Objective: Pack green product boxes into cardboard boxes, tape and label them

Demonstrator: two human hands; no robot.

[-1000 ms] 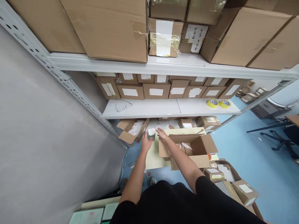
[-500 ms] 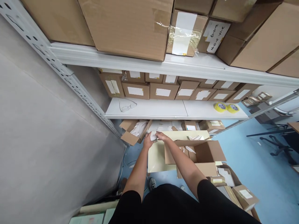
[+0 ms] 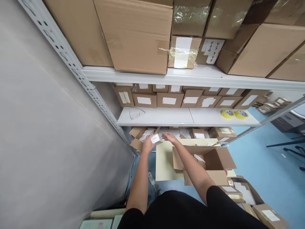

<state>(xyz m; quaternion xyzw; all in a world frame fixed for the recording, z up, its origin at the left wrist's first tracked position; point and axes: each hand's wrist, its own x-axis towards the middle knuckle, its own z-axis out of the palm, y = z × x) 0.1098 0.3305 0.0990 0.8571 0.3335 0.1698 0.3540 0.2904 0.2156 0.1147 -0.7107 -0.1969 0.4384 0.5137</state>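
My left hand (image 3: 148, 144) is wrapped round a small box with a white label (image 3: 156, 139), held out over the left end of the pale yellow table (image 3: 164, 163). Just to the right of that box is my right hand (image 3: 169, 137), its fingers apart and nothing visible in them. Beyond my left hand, an open carton with white papers or bags (image 3: 137, 143) stands under the shelf. A larger open carton (image 3: 178, 160) rests on the table beneath my right forearm, with a few white pieces inside.
A white shelf (image 3: 164, 116) above the table bears glasses (image 3: 137, 114), rolls of yellow tape (image 3: 228, 113) and a row of labelled cartons (image 3: 169, 100). Large cartons (image 3: 140, 38) fill the upper shelf. A grey wall (image 3: 59, 143) closes the left side. More boxes (image 3: 269, 214) stand at lower right.
My right hand has come off the small box and opened, moving slightly right. The box stays in my left hand, its labelled face now more visible. The camera view has shifted.
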